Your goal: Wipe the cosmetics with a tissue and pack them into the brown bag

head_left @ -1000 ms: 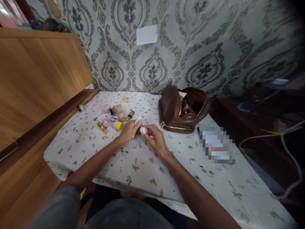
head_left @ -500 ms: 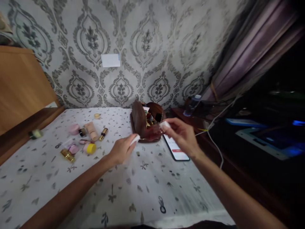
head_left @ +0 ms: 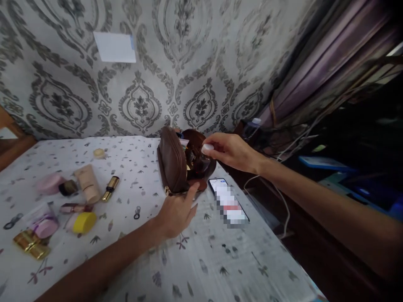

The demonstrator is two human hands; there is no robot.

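A brown makeup bag stands unzipped by the wall, with several small cosmetics partly visible inside. Above its opening, my right hand pinches a small white round piece that looks like a cap. At the bag's front lower edge is my left hand, its index finger touching the brown flap. A sliver of something pale shows between that finger and the thumb, mostly hidden. Just right of the left hand lies a phone with its screen lit.
Spread on the patterned white cloth at left are a beige tube, a black-and-gold lipstick, a yellow-capped jar, a pink jar and gold items. A clear bottle and a white cable are at right.
My right hand has moved over the bag's opening with the white piece. The left hand has shifted to the bag's front edge. The camera view has come closer and turned right.
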